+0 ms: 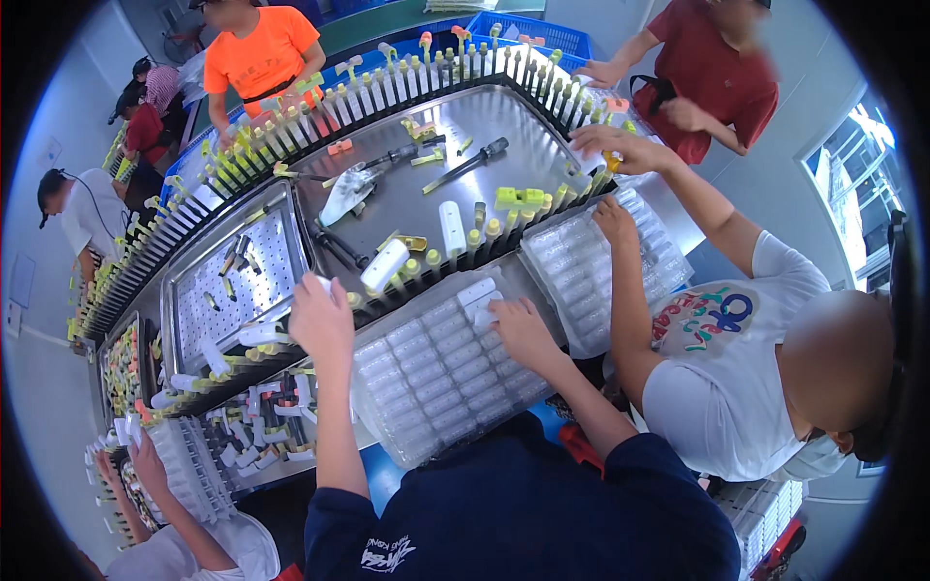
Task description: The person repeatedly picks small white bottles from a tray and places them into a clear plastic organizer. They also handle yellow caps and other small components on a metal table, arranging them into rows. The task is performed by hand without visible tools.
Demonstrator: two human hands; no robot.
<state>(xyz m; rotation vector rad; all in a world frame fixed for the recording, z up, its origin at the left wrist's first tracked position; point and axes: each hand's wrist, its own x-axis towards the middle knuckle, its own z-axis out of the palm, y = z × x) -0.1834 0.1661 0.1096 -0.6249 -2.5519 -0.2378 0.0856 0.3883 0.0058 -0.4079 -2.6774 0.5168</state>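
Note:
My left hand (324, 318) is raised at the near edge of the rack, fingers curled around a small white plastic piece (325, 283) that shows at the fingertips. Under my right hand (524, 334) lies a clear plastic blister tray (417, 387) with rows of compartments. My right fingers are closed at its upper right part, on a white plastic piece (482, 318). Another white piece (477, 290) lies in the tray just above them. Beyond the tray, a white oblong shell (386, 265) sits tilted on the rack of yellow-green-tipped posts (412, 268).
A metal tray (387, 218) holds dark hand tools (475, 163) and a white glove (347, 196). A perforated tray (199, 290) lies left of it. To my right, a co-worker in white (736, 358) reaches over another blister tray (591, 281). Other people stand across the bench.

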